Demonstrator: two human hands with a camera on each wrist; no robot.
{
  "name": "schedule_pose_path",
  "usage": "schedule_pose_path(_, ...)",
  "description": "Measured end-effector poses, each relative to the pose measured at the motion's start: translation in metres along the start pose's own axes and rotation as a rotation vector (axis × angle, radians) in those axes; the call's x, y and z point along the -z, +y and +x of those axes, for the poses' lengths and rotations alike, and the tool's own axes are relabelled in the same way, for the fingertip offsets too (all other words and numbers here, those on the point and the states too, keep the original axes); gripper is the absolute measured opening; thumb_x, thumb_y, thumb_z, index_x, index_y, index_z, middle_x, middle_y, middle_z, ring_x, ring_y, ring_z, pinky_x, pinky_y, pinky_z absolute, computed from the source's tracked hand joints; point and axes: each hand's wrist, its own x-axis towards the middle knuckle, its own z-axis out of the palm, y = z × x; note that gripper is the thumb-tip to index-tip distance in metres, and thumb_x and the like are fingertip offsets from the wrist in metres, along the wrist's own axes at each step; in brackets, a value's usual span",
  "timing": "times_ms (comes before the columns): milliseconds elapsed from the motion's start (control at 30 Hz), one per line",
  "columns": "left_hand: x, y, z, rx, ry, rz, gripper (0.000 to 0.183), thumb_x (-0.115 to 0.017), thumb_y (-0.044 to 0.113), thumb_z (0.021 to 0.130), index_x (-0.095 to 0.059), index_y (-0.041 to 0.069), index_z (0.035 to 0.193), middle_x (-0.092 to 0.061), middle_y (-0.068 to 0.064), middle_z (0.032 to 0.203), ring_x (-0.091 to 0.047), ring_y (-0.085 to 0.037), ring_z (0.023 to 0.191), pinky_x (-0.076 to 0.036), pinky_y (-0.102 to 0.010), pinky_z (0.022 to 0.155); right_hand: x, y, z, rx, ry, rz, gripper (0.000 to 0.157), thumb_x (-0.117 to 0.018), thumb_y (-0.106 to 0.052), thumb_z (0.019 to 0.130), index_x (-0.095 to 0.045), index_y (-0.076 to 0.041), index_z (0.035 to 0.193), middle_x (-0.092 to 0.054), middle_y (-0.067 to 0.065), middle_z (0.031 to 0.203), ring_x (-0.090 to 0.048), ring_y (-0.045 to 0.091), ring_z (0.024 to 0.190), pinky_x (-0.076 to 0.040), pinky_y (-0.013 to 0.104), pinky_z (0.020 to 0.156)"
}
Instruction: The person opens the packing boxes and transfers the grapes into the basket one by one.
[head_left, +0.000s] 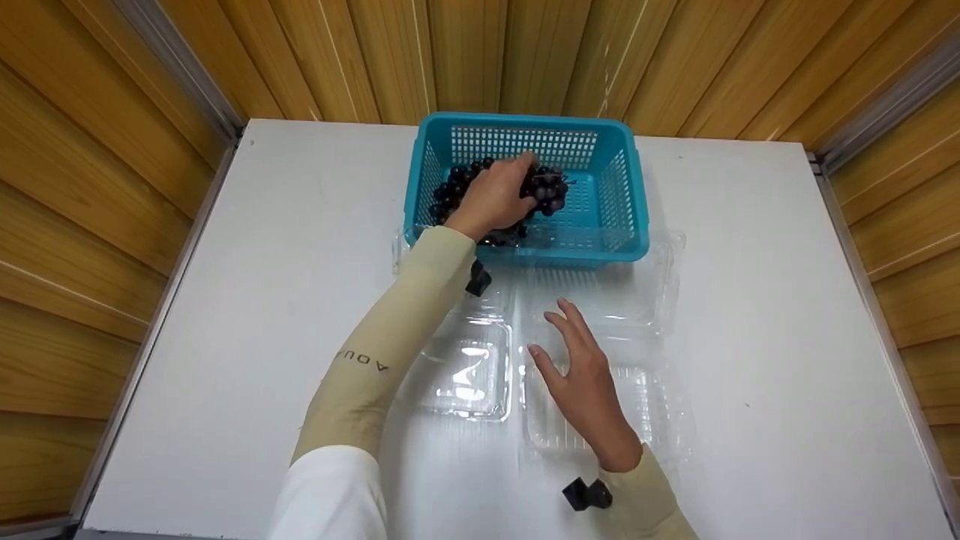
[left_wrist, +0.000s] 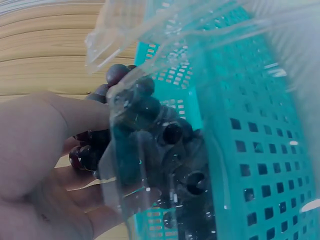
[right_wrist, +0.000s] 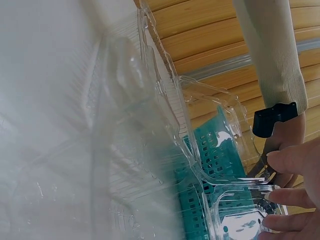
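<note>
My left hand is down in the blue plastic basket and grips a bunch of dark grapes. In the left wrist view the thumb and fingers curl about the grapes, partly seen through a clear lid. More dark grapes lie at the basket's left side. My right hand, fingers spread and holding nothing, is over the right clear plastic container. Another clear container stands left of it, under my left forearm. Both have raised clear lids leaning towards the basket.
The white table extends to both sides of the basket and containers. Wood-patterned panels border it at the back and sides. A black wrist mount sits by the right sleeve.
</note>
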Motion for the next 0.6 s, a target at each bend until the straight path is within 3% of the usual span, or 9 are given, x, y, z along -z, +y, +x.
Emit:
schedule_pose_path(167,-0.0033,0.0003,0.0014,0.013,-0.004,-0.005,0.045,-0.059,0.025,0.096,-0.044,0.016,0.138,-0.055,-0.005,0.139,-0.056,-0.019,0.120,-0.045,-0.038,0.105,0.0000,0.0008,-0.0006,0.000,0.001,0.015,0.048,-0.068,-0.023,0.091,-0.053,-0.009,0.134,-0.037,0.006,0.155,-0.039,0.025,0.142,-0.038,0.045,0.111)
schedule_pose_path(400,-0.0031,0.0045,0.0011,-0.031,0.065,-0.021,0.037,-0.044,0.022,0.103,-0.041,0.014,0.139,-0.057,-0.006,0.136,-0.060,-0.019,0.114,-0.050,-0.034,0.096,-0.0005,0.0035,-0.0008,0.012,0.010,0.009,0.047,-0.069,-0.022,0.090,-0.054,-0.008,0.133,-0.038,0.009,0.154,-0.039,0.026,0.141,-0.039,0.045,0.110)
schedule_pose_path(600,-0.0029,0.0098,0.0012,0.008,0.050,-0.001,0.036,-0.043,0.023,0.103,-0.041,0.017,0.139,-0.058,-0.004,0.135,-0.061,-0.015,0.102,-0.053,-0.032,0.090,0.0012,0.0028,-0.0004,0.018,0.017,0.011,0.047,-0.069,-0.022,0.090,-0.055,-0.008,0.132,-0.039,0.008,0.153,-0.041,0.026,0.140,-0.039,0.044,0.110)
